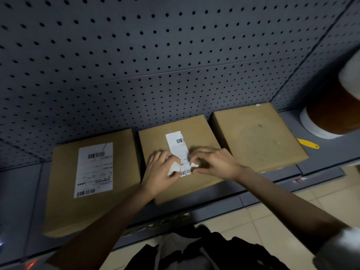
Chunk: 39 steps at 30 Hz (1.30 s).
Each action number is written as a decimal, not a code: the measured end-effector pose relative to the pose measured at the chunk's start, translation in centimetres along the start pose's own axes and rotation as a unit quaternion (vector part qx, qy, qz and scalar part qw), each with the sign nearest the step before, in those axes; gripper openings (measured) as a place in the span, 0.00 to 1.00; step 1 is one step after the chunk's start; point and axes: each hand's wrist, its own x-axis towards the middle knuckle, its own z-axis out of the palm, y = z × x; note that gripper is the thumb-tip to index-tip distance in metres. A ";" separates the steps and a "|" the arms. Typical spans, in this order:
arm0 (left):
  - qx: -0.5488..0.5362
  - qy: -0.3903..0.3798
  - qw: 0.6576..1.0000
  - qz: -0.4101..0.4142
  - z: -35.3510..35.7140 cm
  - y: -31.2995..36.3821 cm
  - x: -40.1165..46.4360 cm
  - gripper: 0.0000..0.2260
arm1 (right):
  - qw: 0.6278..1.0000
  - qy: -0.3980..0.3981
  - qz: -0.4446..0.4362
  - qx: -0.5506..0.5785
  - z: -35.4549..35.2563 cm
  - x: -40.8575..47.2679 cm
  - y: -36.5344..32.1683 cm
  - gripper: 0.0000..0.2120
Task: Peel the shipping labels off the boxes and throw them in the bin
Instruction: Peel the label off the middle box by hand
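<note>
Pegboard wall (136, 55) behind, grey shelf (321, 154) below it, three cardboard boxes in a row on the shelf. Left box (64, 191) carries a full shipping label (95, 170), untouched. Right box (257, 133) shows no label on top. Middle box (194, 188) is the one being worked; its label (178, 145) is down to a narrow torn strip, upper part flat against the cardboard, lower end between the two hands.

Step in hand, as judged: stripping the remaining strip off the middle box. To do it well, get a nail under a whole edge, pull low and slow along the cardboard, not upward, so the paper comes off in one piece and doesn't shred again. Keep one hand pressing the box so it doesn't slide on the shelf.

Left hand (159, 172) rests on the box just left of the strip, fingers curled round a peeled white scrap (173, 168). Right hand (212, 162) sits just right of the strip, thumb and fingertip pinching a small white curl (194, 165) at the strip's right edge. Whether that curl is attached or torn free, can't tell.

Strip's bottom barcode end lies flat between both hands, touching or nearly touching each.

Yellow tag (307, 143) on the shelf at far right. Bin not identifiable in view.
</note>
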 end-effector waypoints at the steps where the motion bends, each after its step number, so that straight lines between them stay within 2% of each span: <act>1: -0.007 -0.002 1.000 -0.011 0.0 0.2 0.1 0.11 | 1.000 -0.002 -0.005 -0.006 0.1 -0.1 0.1 0.14; 4: -0.020 0.006 0.998 -0.056 0.1 1.2 0.4 0.14 | 1.000 -0.004 0.029 -0.004 0.0 0.1 0.2 0.11; 8: -0.034 0.022 0.997 -0.063 0.4 1.4 0.2 0.13 | 0.999 0.007 0.035 -0.013 -0.2 1.7 0.2 0.03; 13: -0.056 0.041 0.995 -0.066 0.1 1.5 -0.1 0.13 | 0.988 0.106 0.095 0.064 -1.2 4.5 1.0 0.02; 16: -0.061 0.048 0.994 -0.075 0.1 1.4 0.0 0.14 | 0.972 0.169 0.121 0.109 -2.1 5.0 0.8 0.06; 20: -0.058 0.052 0.994 -0.075 0.0 1.6 -0.1 0.16 | 0.946 0.252 0.161 0.128 -4.1 5.0 0.3 0.04; 22: -0.062 0.062 0.993 -0.077 -0.2 1.7 -0.1 0.17 | 0.950 0.242 0.156 0.124 -4.8 5.0 0.2 0.03; 24: -0.064 0.080 0.991 -0.087 -0.3 1.7 0.0 0.18 | 0.965 0.188 0.127 0.130 -4.7 4.8 -0.4 0.03; 27: -0.054 0.092 0.990 -0.093 -0.8 1.9 0.4 0.20 | 0.985 0.107 0.105 0.082 -3.1 4.2 -1.6 0.05; 29: -0.045 0.093 0.991 -0.089 -1.2 1.8 1.0 0.20 | 0.988 0.072 0.081 0.105 -2.1 4.0 -2.4 0.05; 33: 0.006 0.090 0.994 -0.056 -1.9 0.4 1.8 0.15 | 0.972 0.061 0.074 0.215 -1.7 4.1 -3.4 0.06; 36: 0.063 0.083 0.994 -0.035 -2.4 -0.7 1.5 0.13 | 0.974 0.033 0.069 0.211 -1.8 3.8 -3.1 0.10; 39: 0.083 0.087 0.991 -0.052 -2.9 -1.5 1.2 0.12 | 0.980 0.036 0.082 0.177 -2.1 2.7 -2.7 0.10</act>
